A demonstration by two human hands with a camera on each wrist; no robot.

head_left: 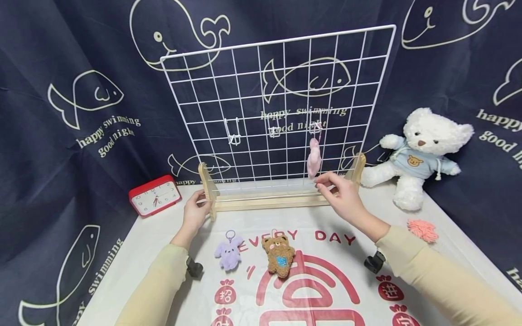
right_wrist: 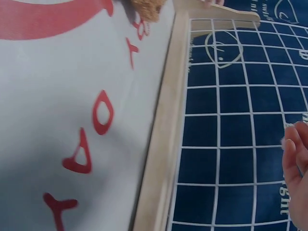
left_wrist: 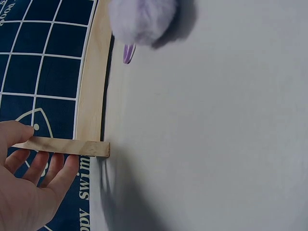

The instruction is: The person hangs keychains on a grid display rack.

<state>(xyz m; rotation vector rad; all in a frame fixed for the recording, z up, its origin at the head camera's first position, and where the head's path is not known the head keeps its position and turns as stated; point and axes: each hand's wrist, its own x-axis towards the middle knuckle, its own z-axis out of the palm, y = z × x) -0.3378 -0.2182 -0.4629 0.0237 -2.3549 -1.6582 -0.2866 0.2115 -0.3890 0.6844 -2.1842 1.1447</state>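
Note:
A pink plush keychain (head_left: 314,158) hangs by its chain from the right-hand white hook of a wire grid panel (head_left: 281,42). At its lower end my right hand (head_left: 344,197) pinches with thumb and index finger; a small pale bit shows at those fingertips in the right wrist view. My left hand (head_left: 195,210) grips the left wooden foot (left_wrist: 67,146) of the panel's stand, thumb on one side and fingers on the other. Two more white hooks, a left one (head_left: 234,138) and a middle one (head_left: 274,131), hang on the grid with nothing on them.
On the table before the stand lie a purple bunny keychain (head_left: 228,254) and a brown bear keychain (head_left: 279,256). A red clock (head_left: 155,196) stands at left. At right are a white teddy bear (head_left: 420,158) and a coral yarn bundle (head_left: 422,230). Dark printed cloth (head_left: 94,190) hangs behind.

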